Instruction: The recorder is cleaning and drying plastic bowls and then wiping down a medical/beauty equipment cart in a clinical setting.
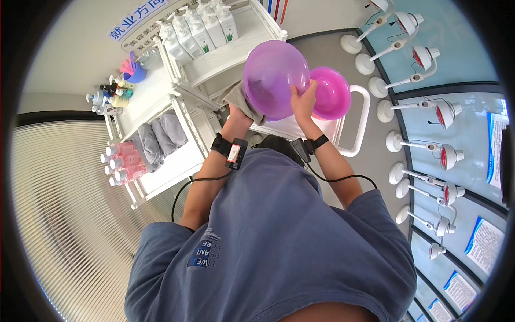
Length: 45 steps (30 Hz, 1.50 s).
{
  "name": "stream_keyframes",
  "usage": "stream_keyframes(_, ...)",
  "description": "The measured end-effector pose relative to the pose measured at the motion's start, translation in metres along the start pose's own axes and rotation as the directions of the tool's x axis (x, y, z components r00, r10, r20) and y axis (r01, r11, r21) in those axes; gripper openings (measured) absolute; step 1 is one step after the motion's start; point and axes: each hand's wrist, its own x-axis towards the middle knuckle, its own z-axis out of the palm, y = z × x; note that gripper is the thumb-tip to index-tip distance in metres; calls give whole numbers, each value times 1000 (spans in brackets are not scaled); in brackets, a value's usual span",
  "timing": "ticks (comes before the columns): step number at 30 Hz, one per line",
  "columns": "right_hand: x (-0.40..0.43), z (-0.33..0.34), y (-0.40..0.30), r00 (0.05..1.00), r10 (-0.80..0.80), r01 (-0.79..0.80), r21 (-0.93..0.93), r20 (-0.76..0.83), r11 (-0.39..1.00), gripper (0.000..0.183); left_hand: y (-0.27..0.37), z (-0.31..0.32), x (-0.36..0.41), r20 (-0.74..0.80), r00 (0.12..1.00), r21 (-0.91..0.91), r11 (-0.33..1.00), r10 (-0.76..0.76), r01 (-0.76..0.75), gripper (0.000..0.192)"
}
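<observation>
A translucent purple plastic basin (275, 76) is held up in front of me over a white cart. My right hand (303, 101) grips its right side, with the thumb lying on the basin's surface. In my left hand (240, 117) is a grey cloth (235, 94), pressed against the left side of the same basin; the cloth and basin hide most of those fingers. Just right of my right hand, a magenta plastic basin (332, 94) rests on the cart, partly covered by the purple one.
The white cart's handle (364, 120) curves out at the right. White shelving (225, 60) carries several pump bottles (197, 34), folded grey towels (161, 135) and pink-liquid bottles (126, 163). Several heat lamps on stands (418, 106) line the glass wall. Cables (185, 187) run from both wrist devices.
</observation>
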Motion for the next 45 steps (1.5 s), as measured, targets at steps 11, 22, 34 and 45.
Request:
stream_keyframes(11, -4, -1, 11, 915, 238, -312, 197, 326, 929, 42, 5, -9, 18, 138, 988, 28, 997, 65, -69, 37)
stream_keyframes(22, 18, -28, -4, 904, -51, 49, 15, 425, 999, 40, 5, -19, 23, 159, 956, 15, 969, -247, 248, 31)
stream_keyframes(34, 28, -24, -14, 776, -206, 98, 209, 596, 973, 42, -4, -23, 14, 345, 932, 296, 955, -115, 8, 33)
stream_keyframes(45, -19, 6, -2, 717, 238, -579, 369, 656, 727, 47, 10, -34, 35, 419, 776, 704, 370, 472, -606, 32)
